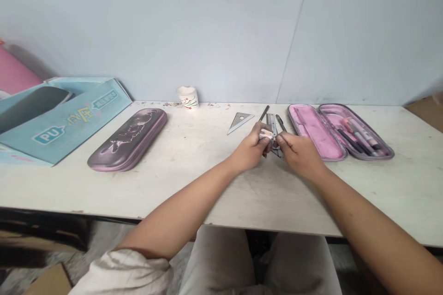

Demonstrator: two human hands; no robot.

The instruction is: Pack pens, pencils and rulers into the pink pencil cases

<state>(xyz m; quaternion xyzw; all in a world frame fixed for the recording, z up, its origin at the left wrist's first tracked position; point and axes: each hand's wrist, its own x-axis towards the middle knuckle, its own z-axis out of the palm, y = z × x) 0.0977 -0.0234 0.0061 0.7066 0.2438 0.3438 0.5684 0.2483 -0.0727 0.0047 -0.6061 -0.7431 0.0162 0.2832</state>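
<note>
My left hand (pixel 249 148) pinches a small white-and-orange object (pixel 266 134), possibly an eraser or a sharpener. Its exact kind is too small to tell. My right hand (pixel 299 154) has its fingertips on a metal drawing compass (pixel 272 125), which stands between my hands, partly hidden by my fingers. Just beyond my hands lie a metal set square (pixel 240 122), a dark pencil (pixel 264 113) and a dark pen (pixel 281 122). To the right of my right hand lies an open pink-lined pencil case (pixel 313 131) holding several pens.
The white, scuffed table (pixel 145 191) has a closed purple zip pencil case (pixel 127 139) left of my hands. A paper cup (pixel 188 97) stands against the pale wall (pixel 207 23). A light-blue cardboard box (pixel 65 122) lies open at the far left.
</note>
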